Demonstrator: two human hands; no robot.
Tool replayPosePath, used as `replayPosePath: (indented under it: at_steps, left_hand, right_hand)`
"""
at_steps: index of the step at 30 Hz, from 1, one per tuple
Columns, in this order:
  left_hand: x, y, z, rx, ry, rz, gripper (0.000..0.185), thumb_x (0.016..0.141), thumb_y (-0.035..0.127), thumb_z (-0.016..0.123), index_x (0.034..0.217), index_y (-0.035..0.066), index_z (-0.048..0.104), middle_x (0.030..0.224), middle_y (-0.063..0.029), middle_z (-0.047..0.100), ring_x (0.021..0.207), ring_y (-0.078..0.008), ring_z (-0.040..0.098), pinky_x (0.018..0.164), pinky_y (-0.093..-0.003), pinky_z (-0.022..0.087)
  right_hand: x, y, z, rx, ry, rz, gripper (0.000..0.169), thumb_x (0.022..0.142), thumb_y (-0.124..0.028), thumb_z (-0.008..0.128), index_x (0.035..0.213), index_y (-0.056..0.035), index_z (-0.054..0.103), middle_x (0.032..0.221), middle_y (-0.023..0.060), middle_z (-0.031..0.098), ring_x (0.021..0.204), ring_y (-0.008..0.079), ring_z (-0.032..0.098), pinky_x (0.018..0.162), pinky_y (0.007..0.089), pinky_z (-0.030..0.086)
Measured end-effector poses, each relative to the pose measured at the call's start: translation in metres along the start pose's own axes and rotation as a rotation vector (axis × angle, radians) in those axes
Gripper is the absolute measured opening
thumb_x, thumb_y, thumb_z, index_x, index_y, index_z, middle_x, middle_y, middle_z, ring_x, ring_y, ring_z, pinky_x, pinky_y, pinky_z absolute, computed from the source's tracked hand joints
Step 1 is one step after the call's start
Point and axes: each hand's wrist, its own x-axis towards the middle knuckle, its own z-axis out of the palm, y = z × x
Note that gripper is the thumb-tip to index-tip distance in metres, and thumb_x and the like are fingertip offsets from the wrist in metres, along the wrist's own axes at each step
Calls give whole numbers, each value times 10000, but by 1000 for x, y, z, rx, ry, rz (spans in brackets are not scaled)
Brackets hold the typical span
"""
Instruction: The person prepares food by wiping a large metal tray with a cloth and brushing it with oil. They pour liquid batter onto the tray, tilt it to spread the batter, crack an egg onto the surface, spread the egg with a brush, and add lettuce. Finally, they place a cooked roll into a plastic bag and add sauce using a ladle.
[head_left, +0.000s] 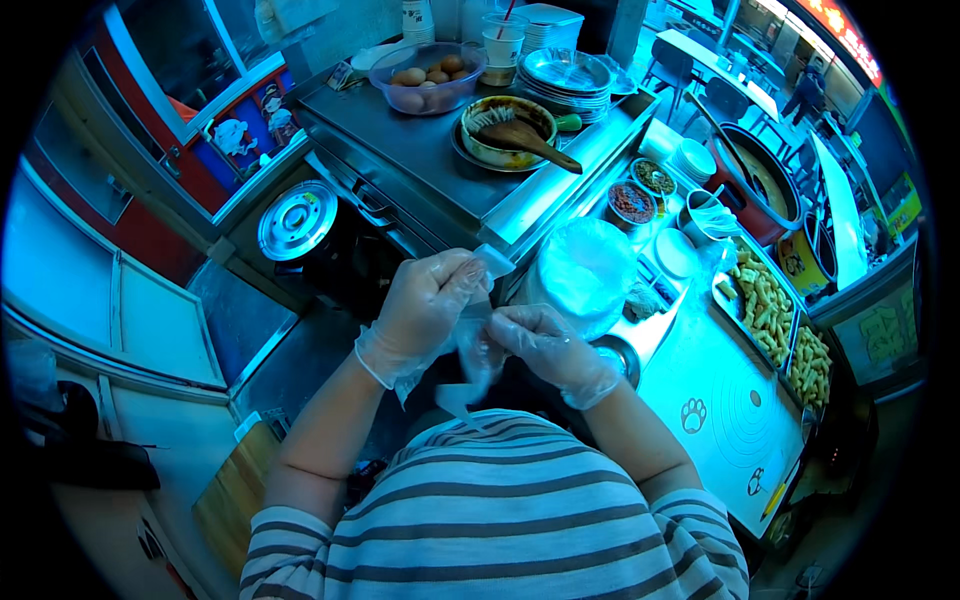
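Observation:
Both hands wear thin transparent disposable gloves and are raised in front of the striped shirt. My left hand (435, 300) is closed in a fist around a thin translucent plastic strip (475, 360), perhaps a bag, whose flat end sticks out above the thumb. Lower and to the right, my right hand (544, 346) pinches the same plastic between thumb and fingers. Its loose end dangles between the hands toward the shirt. Just beyond my right hand stands a large round container (586, 270) covered with plastic film.
A steel counter (390, 142) bears a bowl of eggs (427, 77), a sauce pan with a brush (510, 131) and wrapped plates (566, 79). At right are condiment tubs (631, 204), trays of fried dough pieces (761, 307) and a printed mat (705, 405). A lidded pot (298, 221) stands left.

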Motion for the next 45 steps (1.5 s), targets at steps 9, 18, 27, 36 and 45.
replayPosePath:
  at_steps: [9, 18, 27, 36, 45]
  left_hand:
    - [9, 25, 46, -149, -86, -94, 294, 1015, 290, 610, 918, 29, 706, 822, -18, 634, 769, -89, 557, 749, -269, 465]
    - [17, 3, 39, 353, 54, 177, 344, 934, 379, 715, 982, 39, 701, 862, -38, 629, 776, -116, 574, 725, -282, 475]
    - [-38, -23, 62, -114, -31, -29, 216, 881, 173, 754, 1053, 68, 677, 1008, -59, 635, 865, -152, 629, 782, -292, 527]
    - [-63, -57, 4, 132, 16, 58, 401, 828, 361, 797, 1047, 72, 625, 1096, -67, 578, 934, -167, 586, 847, -312, 479]
    - [-16, -46, 132, 621, -240, 242, 286, 862, 286, 754, 994, 58, 644, 796, -78, 613, 652, -216, 599, 663, -316, 518]
  right_hand:
    - [-41, -14, -26, -124, 72, 127, 197, 974, -243, 680, 874, -75, 659, 847, 33, 657, 758, 99, 622, 717, 242, 519]
    - [-36, 18, -18, 138, 171, 129, 227, 945, -265, 717, 817, -119, 599, 778, -14, 586, 660, 72, 528, 617, 230, 433]
    - [-18, 25, -21, 53, 414, 8, 282, 938, -355, 707, 813, -112, 633, 712, -3, 601, 557, 77, 529, 508, 233, 429]
    - [-96, 29, -125, -538, 1105, -223, 332, 834, -176, 708, 646, -29, 477, 618, 70, 510, 598, 145, 548, 571, 317, 454]
    - [-89, 2, -65, -1303, 1070, -187, 243, 832, -204, 711, 775, -36, 544, 675, 198, 551, 622, 336, 609, 583, 448, 457]
